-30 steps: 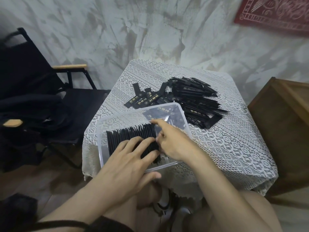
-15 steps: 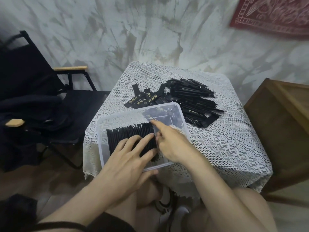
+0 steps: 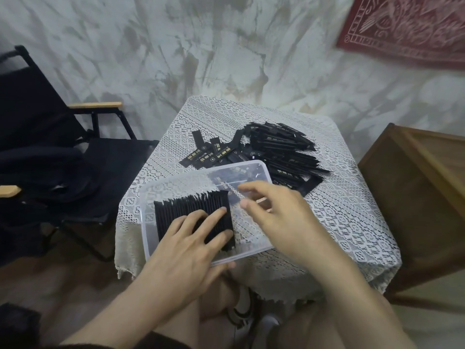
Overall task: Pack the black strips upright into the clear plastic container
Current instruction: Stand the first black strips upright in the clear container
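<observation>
A clear plastic container (image 3: 176, 181) sits at the near edge of a small table. A row of black strips (image 3: 186, 206) stands upright in its left half. My left hand (image 3: 191, 245) lies flat on that row with the fingers spread, pressing the strips, and its thumb rests at the container's near rim. My right hand (image 3: 279, 217) hovers over the container's right half, fingers apart and holding nothing. A loose pile of black strips (image 3: 279, 154) lies on the table behind the container.
The table wears a white lace cloth (image 3: 339, 217). A black folding chair (image 3: 63, 157) with wooden armrests stands to the left. A brown wooden cabinet (image 3: 415, 197) stands close on the right. My knees are under the table's near edge.
My right hand has lifted off the standing strips and moved right, away from them. My left hand stays pressed on the row.
</observation>
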